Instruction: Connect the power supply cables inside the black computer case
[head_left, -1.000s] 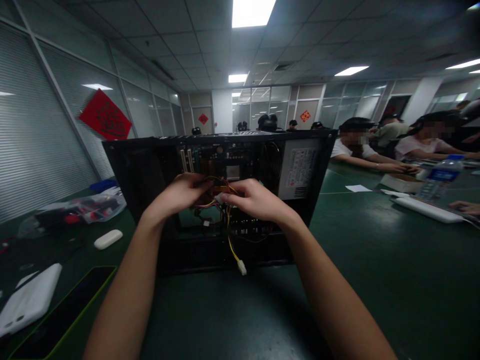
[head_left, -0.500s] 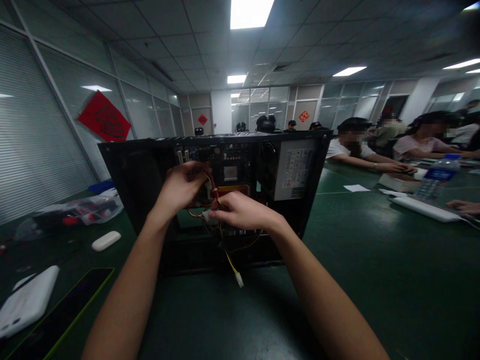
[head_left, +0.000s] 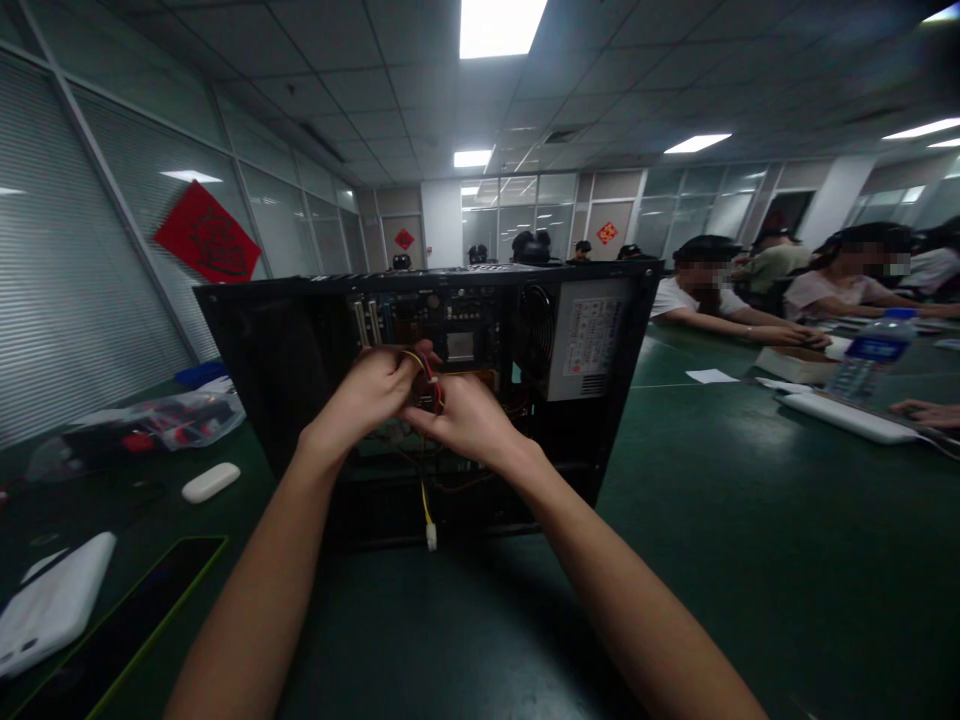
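A black computer case point(head_left: 259, 400) stands on the green table with its open side toward me. Inside it are a motherboard point(head_left: 480, 310) and, at the upper right, a silver power supply point(head_left: 592, 335) with a black fan. My left hand point(head_left: 379, 385) is closed on a bundle of red, yellow and black power cables point(head_left: 429, 372). Right beside it, my right hand point(head_left: 469, 415) pinches the same cables lower down; its fingertips are partly hidden. A white plug point(head_left: 431, 537) on yellow wires dangles below both hands at the case's lower edge.
To the left lie a clear plastic bag point(head_left: 202, 410), a white oval case point(head_left: 211, 483), a white phone point(head_left: 64, 600) and a dark green-edged phone point(head_left: 142, 620). On the right are a water bottle point(head_left: 870, 355), a cardboard box point(head_left: 795, 364) and a white power strip point(head_left: 847, 415). Co-workers sit beyond.
My right hand has moved left and up against my left hand, which has dropped slightly. The dangling plug has swung left and a little higher. The case stays put.
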